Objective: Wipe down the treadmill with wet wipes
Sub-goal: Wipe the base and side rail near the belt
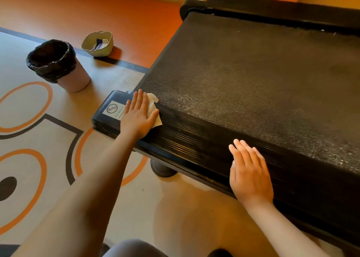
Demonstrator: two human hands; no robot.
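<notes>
A wipe [151,100] is pressed onto the near side rail [194,134] of the treadmill [253,71], by its end cap [106,108], under the left hand [137,118], fingers [140,99] straight. The right hand [250,173] is laid flat further along that rail, fingers straight, empty. A bin [58,66] is seen on the floor [39,116] beyond the treadmill end.

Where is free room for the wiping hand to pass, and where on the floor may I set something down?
The side rail is bare between the left hand, pressing the wipe, and the right hand resting flat. The belt is bare. The floor left of the left arm is free; by bin and basket it is tighter.
</notes>
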